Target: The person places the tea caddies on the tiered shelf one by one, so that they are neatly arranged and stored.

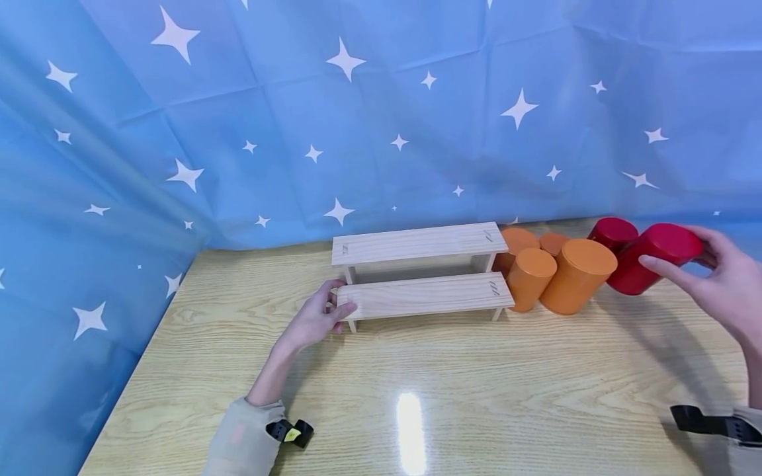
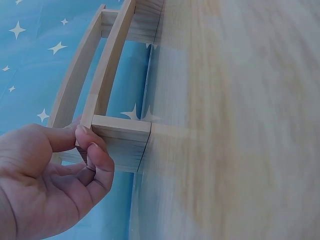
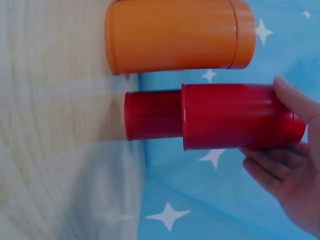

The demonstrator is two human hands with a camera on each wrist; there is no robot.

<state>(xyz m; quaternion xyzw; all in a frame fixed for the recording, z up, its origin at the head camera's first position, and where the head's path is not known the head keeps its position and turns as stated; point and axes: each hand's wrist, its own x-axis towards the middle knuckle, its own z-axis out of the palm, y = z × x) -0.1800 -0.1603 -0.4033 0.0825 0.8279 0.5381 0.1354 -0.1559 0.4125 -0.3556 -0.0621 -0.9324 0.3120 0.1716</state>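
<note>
A two-step wooden rack [image 1: 417,295] stands on the table, its lower board in front of the higher one. At the rack's left end my left hand [image 1: 318,314] pinches the lower board's corner between thumb and curled fingers. My right hand [image 3: 295,165] grips a large red canister [image 3: 232,117] near its lid, thumb on one side and fingers on the other. Its base hangs above the tabletop. Behind it, a smaller red canister [image 3: 152,115] stands on the table, partly hidden.
Several orange canisters [image 1: 580,274] of different sizes crowd together between the rack's right end and the red ones. A blue cloth [image 1: 381,132] with white stars hangs behind and to the left of the wood-grain table [image 1: 506,396].
</note>
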